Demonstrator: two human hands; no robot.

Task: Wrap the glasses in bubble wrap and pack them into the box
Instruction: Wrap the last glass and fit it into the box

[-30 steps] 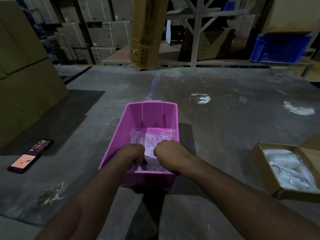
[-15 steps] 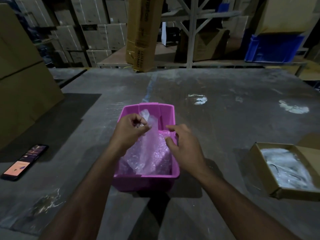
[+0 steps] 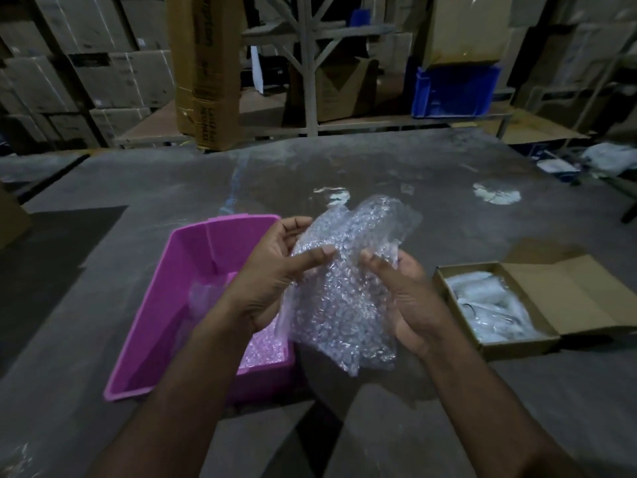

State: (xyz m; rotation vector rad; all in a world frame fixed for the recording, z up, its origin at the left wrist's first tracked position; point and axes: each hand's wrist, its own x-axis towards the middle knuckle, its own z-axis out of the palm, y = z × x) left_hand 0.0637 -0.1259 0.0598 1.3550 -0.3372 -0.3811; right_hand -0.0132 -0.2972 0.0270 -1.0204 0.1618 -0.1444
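Dim warehouse, grey table (image 3: pixel 413 208). From left: pink bin (image 3: pixel 165 312) with more wrap lying inside; left hand (image 3: pixel 272 277), thumb and fingers pinching bubble wrap sheet (image 3: pixel 344 291); right hand (image 3: pixel 403 298), fingers curled round its other side. Open cardboard box (image 3: pixel 565 298) near right, wrapped glasses (image 3: pixel 489 308) within. Best spread flat before rolling. Lettering on tall carton (image 3: pixel 206 70) too blurred to read.

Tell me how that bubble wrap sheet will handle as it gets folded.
Probably floppy: the bubble wrap sheet droops below the left hand and right hand gripping it. Likely very light, since pinched fingers carry it. Its glossy film may slip.
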